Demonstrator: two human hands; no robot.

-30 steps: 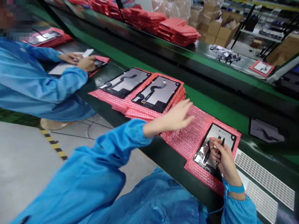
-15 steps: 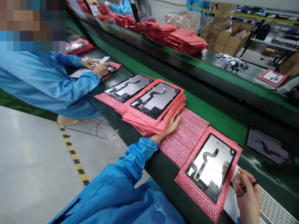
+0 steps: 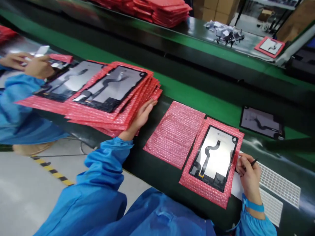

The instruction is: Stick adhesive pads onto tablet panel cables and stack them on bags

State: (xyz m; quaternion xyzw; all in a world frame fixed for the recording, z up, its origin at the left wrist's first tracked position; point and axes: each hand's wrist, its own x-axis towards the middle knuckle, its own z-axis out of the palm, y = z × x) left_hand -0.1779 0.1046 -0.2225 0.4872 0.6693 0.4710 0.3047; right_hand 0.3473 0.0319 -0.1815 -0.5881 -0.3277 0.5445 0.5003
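My left hand (image 3: 141, 118) lies with fingers stretched out along the right side of a stack of red bubble-wrap pouches (image 3: 103, 122). On top of that stack rests a tablet screen panel (image 3: 118, 86) with a curved black ribbon cable. My right hand (image 3: 249, 172) is closed around a thin black pen-like tool (image 3: 254, 162), whose exact kind I cannot make out. It is beside the right edge of another red bubble-wrap pouch (image 3: 209, 193), on which a screen panel (image 3: 219, 157) lies, silver back up. A bare bubble-wrap pouch (image 3: 176, 132) lies between my hands.
White grid sheets of labels (image 3: 280, 183) lie right of my right hand. A dark panel (image 3: 262, 123) rests farther back. At left, a co-worker's hands (image 3: 36, 65) are near another screen panel (image 3: 73, 78). Red pouches (image 3: 169, 13) are piled on the shelf (image 3: 197, 31).
My left hand and the stack have moved left, opening a gap to the bare pouch. The stack is now close to the co-worker's hands. My right hand keeps its tool; the view has shifted.
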